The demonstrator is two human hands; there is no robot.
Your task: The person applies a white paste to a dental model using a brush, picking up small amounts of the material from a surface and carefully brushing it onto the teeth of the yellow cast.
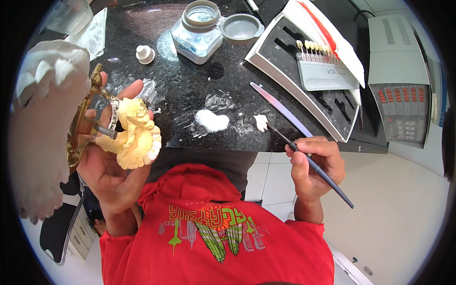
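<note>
My left hand (111,175) holds a brass-coloured dental articulator (78,128) that bears a yellow dental cast (130,128). Several white teeth (154,146) sit along the cast's edge. Pinched in my right hand (317,166) is a thin dark brush (327,178), slanting toward the counter. Its tip is at a small pinkish-white lump of paste (261,122); whether it touches is too small to tell. A purple, flat-ended tool (280,107) lies just beyond that hand. Left of the paste is a fluffy white mass (212,121), perhaps cotton or powder.
Smears of white mark the black counter (180,135). Farther back stand a clear jar (197,40) with its grey lid flipped back and a small white cap (145,54). A tooth shade guide (327,71) lies in a box at right, beside a grey device (401,95). A large white tooth model (42,133) looms left.
</note>
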